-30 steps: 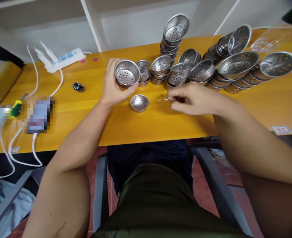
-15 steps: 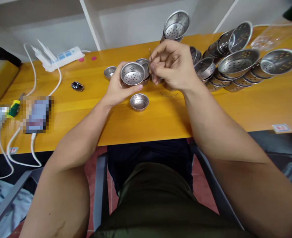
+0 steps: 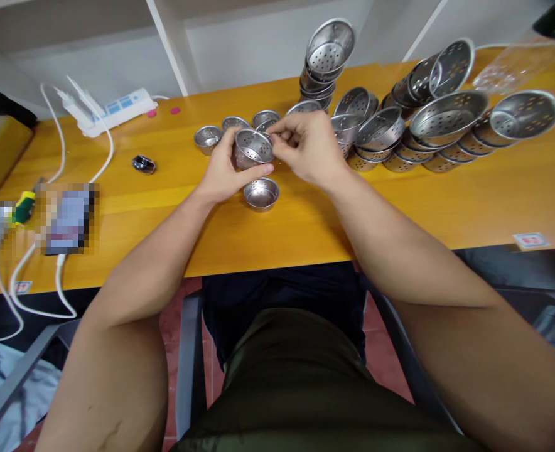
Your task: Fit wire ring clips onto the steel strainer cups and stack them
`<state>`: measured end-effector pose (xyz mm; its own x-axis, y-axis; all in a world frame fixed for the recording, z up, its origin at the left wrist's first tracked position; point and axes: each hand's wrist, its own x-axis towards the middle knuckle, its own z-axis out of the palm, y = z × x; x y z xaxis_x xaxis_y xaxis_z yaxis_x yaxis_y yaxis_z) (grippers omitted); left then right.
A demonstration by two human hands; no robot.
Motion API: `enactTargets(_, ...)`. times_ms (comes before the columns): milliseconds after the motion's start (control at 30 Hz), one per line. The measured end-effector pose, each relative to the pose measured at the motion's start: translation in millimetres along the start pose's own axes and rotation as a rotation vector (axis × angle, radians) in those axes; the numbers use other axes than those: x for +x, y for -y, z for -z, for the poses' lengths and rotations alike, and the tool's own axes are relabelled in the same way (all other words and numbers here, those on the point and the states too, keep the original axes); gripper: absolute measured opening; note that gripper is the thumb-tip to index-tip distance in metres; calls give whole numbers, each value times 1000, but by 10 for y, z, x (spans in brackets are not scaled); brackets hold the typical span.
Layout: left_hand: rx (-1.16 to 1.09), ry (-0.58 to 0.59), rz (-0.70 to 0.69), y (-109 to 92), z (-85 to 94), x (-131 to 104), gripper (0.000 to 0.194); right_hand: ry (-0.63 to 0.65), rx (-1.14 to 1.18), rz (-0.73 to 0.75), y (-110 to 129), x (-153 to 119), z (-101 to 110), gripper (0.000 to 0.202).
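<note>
My left hand (image 3: 225, 164) is closed around a small perforated metal cup (image 3: 253, 150), which tilts toward my right hand. My right hand (image 3: 301, 147) pinches at the cup's right rim; the thin wire seen in its fingers a moment ago is mostly hidden by them now. Just below the held cup, another metal cup (image 3: 261, 196) stands upright on the table. Behind my hands are more small cups, among them one at the left (image 3: 208, 139) and one at the back (image 3: 265, 119).
Stacks of perforated metal cups (image 3: 329, 53) stand behind and to the right, some leaning (image 3: 525, 119). On the wooden table (image 3: 155, 232) at left lie a power strip (image 3: 117, 113), a small dark shiny object (image 3: 144, 164), a phone (image 3: 70, 220) and white cables.
My right hand has moved left and slightly down, bringing its fingertips to the cup's rim. The held cup has tilted to the right. The view has shifted slightly.
</note>
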<state>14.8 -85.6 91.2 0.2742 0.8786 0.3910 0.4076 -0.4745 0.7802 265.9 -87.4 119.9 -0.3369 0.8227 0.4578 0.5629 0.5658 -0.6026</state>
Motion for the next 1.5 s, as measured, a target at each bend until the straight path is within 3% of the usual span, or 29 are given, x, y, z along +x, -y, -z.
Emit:
enactTargets(133, -1, 48, -102, 88, 23, -1, 96, -36, 1, 6, -28, 3, -75, 40)
enactTargets(267, 27, 58, -306, 403, -24, 80, 122, -154, 94, -1, 37, -7, -228, 22)
enactTargets(367, 41, 29, -395, 606, -71, 154, 115, -185, 208, 1, 109, -12, -304, 7)
enactTargets(433, 45, 31, -421, 657, -79, 176, 110, -193, 251, 5, 139, -9, -317, 9)
enactTargets(567, 32, 65, -429, 618, -57, 154, 118, -205, 249, -2, 147, 3, -301, 16)
enactTargets(900, -7, 49, -433, 549, -57, 109, 108, -184, 239, -23, 163, -19, -282, 21)
enactTargets(967, -18, 28, -425, 550, -67, 113, 104, -138, 289, -29, 181, -33, -208, 29)
enactTargets(1167, -97, 0, -377, 547, -53, 129, 93, 167, 534, -33, 191, -65, 89, 60)
enactTargets(1367, -65, 31, -356, 498, 23, 122, 99, 193, 630, -14, 140, -45, 63, 74)
enactTargets(1500, -54, 17, -366, 481, 41, 140, 87, 171, 627, -33, 137, -47, 29, 71)
